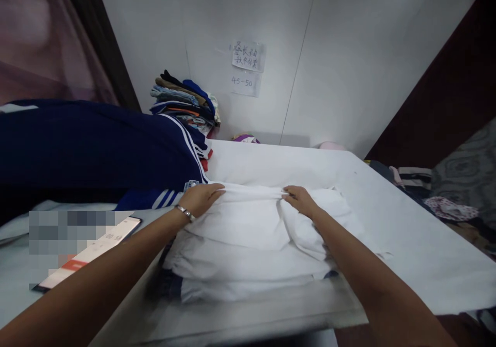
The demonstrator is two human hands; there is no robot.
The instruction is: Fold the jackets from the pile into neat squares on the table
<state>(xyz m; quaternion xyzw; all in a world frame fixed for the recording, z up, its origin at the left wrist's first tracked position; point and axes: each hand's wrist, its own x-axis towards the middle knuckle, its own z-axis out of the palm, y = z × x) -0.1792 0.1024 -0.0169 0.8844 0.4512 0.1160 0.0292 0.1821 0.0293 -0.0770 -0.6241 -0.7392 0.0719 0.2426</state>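
A white garment (248, 233) lies partly folded on the table in front of me, with dark blue cloth (170, 284) showing under its left and front edges. My left hand (199, 200) pinches the far left part of its top edge; a metal bracelet is on that wrist. At the far right part of the same edge, my right hand (300, 200) is closed on the white cloth. The edge runs fairly straight between both hands. To the right of my right hand, more of the white cloth spreads out, loosely creased.
Dark navy clothing with white stripes (96, 145) is heaped at the left. A phone (96, 243) lies near my left forearm. Folded clothes (182, 101) are stacked by the wall, which bears a handwritten paper note (248, 58). More clothes (451, 207) lie beyond the white table's (406, 243) right edge.
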